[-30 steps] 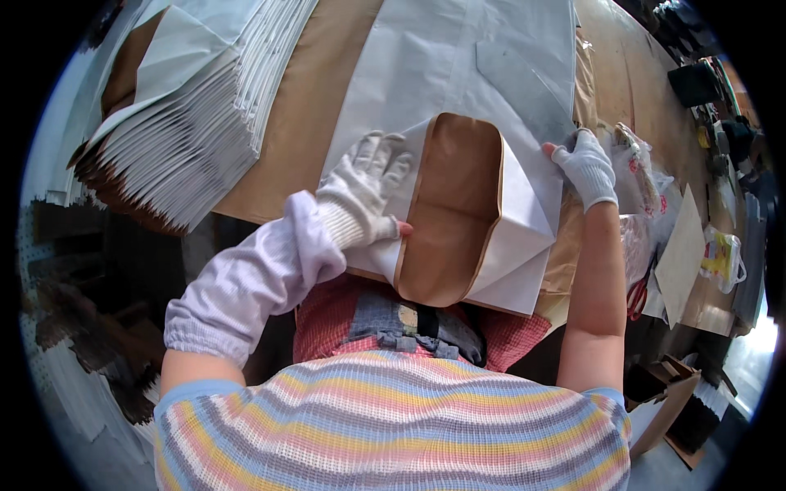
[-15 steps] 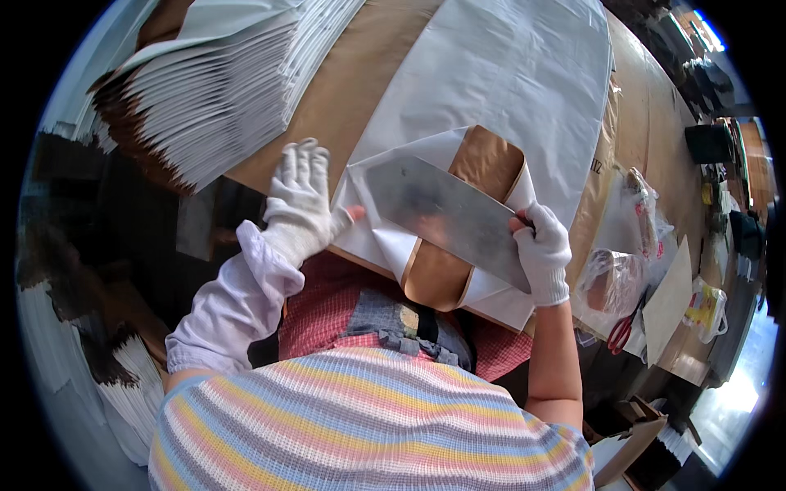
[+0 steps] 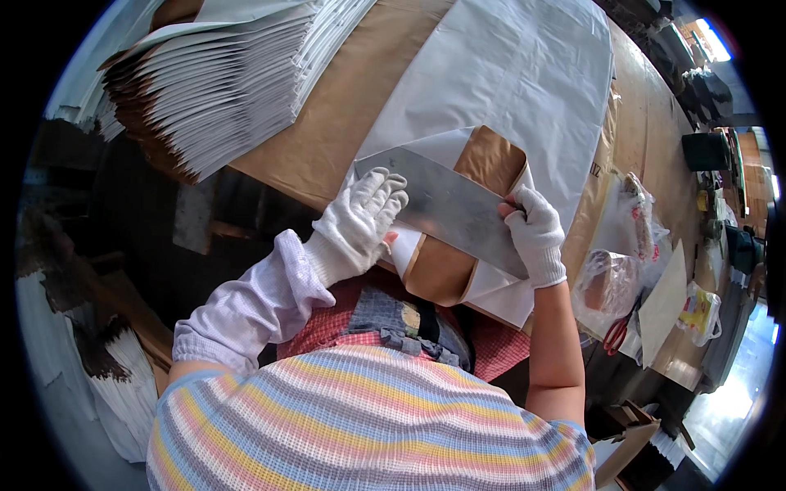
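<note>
A flat grey metal plate lies slantwise across the folded end of a long white paper bag. Brown inner paper shows above and below the plate in the opened-out fold. My right hand, in a white glove with bare fingertips, grips the plate's right end between thumb and fingers. My left hand, gloved as well, has its fingers stretched out over the plate's left end; its thumb is by the white flap below. Whether the left palm presses on the plate, I cannot tell.
A thick stack of white bags with brown edges stands at the far left on brown paper. To the right lie red-handled scissors, clear plastic bags and a pale card. More bags sit low at left.
My left hand has moved right, from beside the bag onto the plate's left end. My right hand still holds the plate, which has shifted only slightly.
</note>
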### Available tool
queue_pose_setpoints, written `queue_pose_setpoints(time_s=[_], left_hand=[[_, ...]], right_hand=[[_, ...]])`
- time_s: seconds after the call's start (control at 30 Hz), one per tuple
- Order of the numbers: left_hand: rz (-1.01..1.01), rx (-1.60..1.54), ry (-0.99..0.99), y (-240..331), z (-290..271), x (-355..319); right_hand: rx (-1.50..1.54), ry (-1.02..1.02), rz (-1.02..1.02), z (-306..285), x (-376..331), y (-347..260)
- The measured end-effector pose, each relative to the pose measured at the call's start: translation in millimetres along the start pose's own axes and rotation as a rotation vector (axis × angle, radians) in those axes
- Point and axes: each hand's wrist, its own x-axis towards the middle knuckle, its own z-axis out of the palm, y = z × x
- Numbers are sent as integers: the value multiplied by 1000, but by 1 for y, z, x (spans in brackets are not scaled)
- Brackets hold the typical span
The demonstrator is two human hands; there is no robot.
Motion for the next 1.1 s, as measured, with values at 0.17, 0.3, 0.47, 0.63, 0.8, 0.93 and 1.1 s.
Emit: queue_pose_setpoints(time_s=[0.17, 0.3, 0.47, 0.63, 0.8, 0.93, 1.1], left_hand=[[-6, 40, 2, 1, 0, -1], [31, -24, -73, 6, -11, 18], [93, 36, -49, -4, 3, 3], [102, 96, -134, 12, -8, 9], [121, 100, -119, 12, -10, 12], [96, 93, -166, 18, -25, 23], [200, 170, -229, 24, -37, 38]], right_hand=[[-42, 26, -50, 4, 0, 0], [-167, 101, -157, 1, -12, 4], [-390, 47, -437, 27, -34, -8], [-399, 37, -337, 27, -43, -4], [-365, 68, -336, 28, -45, -3], [-269, 114, -342, 26, -42, -6], [239, 247, -392, 19, -38, 28]])
